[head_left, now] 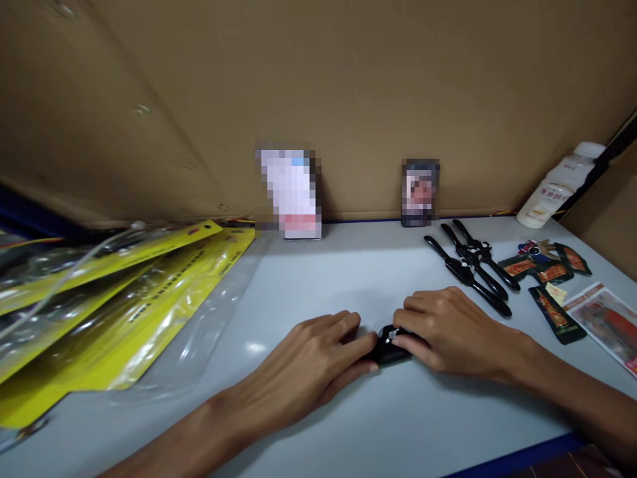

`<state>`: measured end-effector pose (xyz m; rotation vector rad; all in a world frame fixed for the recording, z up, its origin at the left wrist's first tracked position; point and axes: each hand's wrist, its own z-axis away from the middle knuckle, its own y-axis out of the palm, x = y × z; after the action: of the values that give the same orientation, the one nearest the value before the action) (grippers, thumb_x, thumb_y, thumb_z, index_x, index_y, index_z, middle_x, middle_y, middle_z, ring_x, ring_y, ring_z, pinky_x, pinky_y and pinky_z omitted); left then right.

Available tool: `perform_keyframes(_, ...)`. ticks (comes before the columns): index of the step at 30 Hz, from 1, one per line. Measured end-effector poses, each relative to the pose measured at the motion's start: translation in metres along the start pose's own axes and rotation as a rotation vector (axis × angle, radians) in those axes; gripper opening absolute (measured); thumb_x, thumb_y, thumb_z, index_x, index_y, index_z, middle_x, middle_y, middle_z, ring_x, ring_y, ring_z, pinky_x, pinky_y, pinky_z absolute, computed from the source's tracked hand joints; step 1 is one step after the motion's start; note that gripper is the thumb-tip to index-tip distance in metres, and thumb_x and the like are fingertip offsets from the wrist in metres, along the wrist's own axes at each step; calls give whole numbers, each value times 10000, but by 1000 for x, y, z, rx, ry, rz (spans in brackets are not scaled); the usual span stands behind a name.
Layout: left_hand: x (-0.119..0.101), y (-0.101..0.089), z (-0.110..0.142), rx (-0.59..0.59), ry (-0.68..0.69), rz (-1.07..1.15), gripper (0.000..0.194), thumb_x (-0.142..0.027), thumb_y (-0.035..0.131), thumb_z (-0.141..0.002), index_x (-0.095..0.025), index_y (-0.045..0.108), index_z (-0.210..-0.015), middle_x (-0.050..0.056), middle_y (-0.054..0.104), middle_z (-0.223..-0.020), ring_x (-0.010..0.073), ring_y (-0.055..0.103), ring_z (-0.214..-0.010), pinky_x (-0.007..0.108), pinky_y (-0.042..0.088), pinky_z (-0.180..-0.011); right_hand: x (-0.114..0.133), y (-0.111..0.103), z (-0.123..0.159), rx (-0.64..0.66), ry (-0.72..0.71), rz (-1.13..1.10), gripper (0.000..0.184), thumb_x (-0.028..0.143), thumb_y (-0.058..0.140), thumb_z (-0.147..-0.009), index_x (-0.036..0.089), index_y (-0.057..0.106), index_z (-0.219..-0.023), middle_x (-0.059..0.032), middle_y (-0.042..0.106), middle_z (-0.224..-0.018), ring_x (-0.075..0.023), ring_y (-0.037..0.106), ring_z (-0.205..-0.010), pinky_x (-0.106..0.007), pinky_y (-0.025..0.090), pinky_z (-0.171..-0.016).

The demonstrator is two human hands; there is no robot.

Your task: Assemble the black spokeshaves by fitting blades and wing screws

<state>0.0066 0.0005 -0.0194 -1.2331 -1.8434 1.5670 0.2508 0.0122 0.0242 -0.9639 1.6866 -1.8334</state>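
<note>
Low over the front middle of the table, a black spokeshave (389,348) lies between my hands, its metal adjusting screws facing up. My left hand (323,352) has thumb and fingers closed around its left end. The right end is gripped by my right hand (440,328), the thumb beside the screws. Both handles are mostly hidden by my fingers. Beyond my right hand, more spokeshaves of the same kind lie side by side, the nearest spokeshave (468,275) slanting down to the right.
Yellow-backed clear plastic packages (149,312) overlap on the left. A pixelated phone-like screen (298,192) and a smaller phone (421,192) lean on the cardboard wall (348,86). At right are a white bottle (552,192), small dark packets (557,315), keys (545,250) and a printed packet (604,322).
</note>
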Motion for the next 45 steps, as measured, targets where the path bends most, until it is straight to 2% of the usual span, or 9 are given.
perform_keyframes(3, 0, 0, -1, -4, 2, 6, 404, -415, 329, -1141, -211, 624, -956, 7, 580, -821, 168, 568, -627, 289, 429, -546, 2, 4, 2, -77, -67, -24, 179, 223, 614, -975, 162, 713, -839, -60, 689, -803, -184, 575, -704, -326, 307, -596)
perform_keyframes(6, 0, 1, 0, 0, 1, 23, 409, -415, 324, -1141, -211, 612, -935, 9, 575, -824, 168, 575, -632, 289, 433, -553, 4, 2, 4, -68, -107, -204, 176, 184, 608, -954, 174, 734, -832, -30, 682, -772, -150, 558, -663, -292, 360, -614)
perform_keyframes(10, 0, 1, 1, 7, 1, -1, 403, -426, 326, -1139, -212, 618, -962, 10, 577, -830, 172, 574, -631, 294, 427, -548, 2, -2, 4, -85, -29, -276, 202, 100, 554, -926, 161, 745, -946, -45, 723, -835, -149, 587, -697, -282, 398, -669)
perform_keyframes(15, 0, 0, 1, 21, 1, -15, 416, -421, 299, -1142, -211, 617, -976, 15, 583, -838, 176, 586, -635, 298, 433, -546, -1, -3, 3, -43, 8, -351, 180, 58, 585, -806, 151, 737, -782, -25, 713, -741, -127, 550, -625, -267, 374, -618)
perform_keyframes(17, 0, 0, 1, 25, 1, -19, 427, -424, 287, -1143, -210, 611, -965, 17, 583, -837, 179, 588, -635, 302, 432, -544, -3, -3, 2, -70, 34, -403, 228, 57, 578, -792, 159, 766, -868, -16, 725, -742, -122, 553, -619, -257, 379, -613)
perform_keyframes(21, 0, 0, 0, 21, 7, -35, 430, -427, 287, -1141, -208, 595, -936, 19, 581, -831, 184, 578, -614, 311, 410, -527, -5, -2, 3, -131, 80, -329, 390, 81, 542, -837, 173, 763, -1145, -63, 779, -898, -167, 639, -737, -282, 418, -683)
perform_keyframes(26, 1, 1, 0, 4, 17, -42, 431, -436, 275, -1141, -211, 580, -937, 19, 581, -830, 185, 578, -619, 313, 414, -532, -3, -2, 5, -83, 46, -223, 400, 88, 519, -866, 196, 733, -1187, -62, 771, -922, -171, 634, -735, -292, 399, -687)
perform_keyframes(33, 0, 1, 1, -4, 25, -38, 424, -434, 273, -1141, -214, 574, -938, 17, 576, -821, 189, 582, -632, 313, 429, -546, -3, -2, 4, -70, -101, -253, 339, 86, 521, -874, 215, 761, -1075, -28, 707, -826, -146, 565, -664, -279, 357, -624)
perform_keyframes(45, 0, 1, 0, -4, 16, -35, 431, -430, 282, -1142, -208, 583, -927, 11, 562, -815, 180, 549, -626, 307, 397, -545, -3, 0, 3, -56, -22, -147, 254, 85, 537, -845, 169, 758, -940, -39, 689, -782, -155, 554, -648, -302, 358, -633)
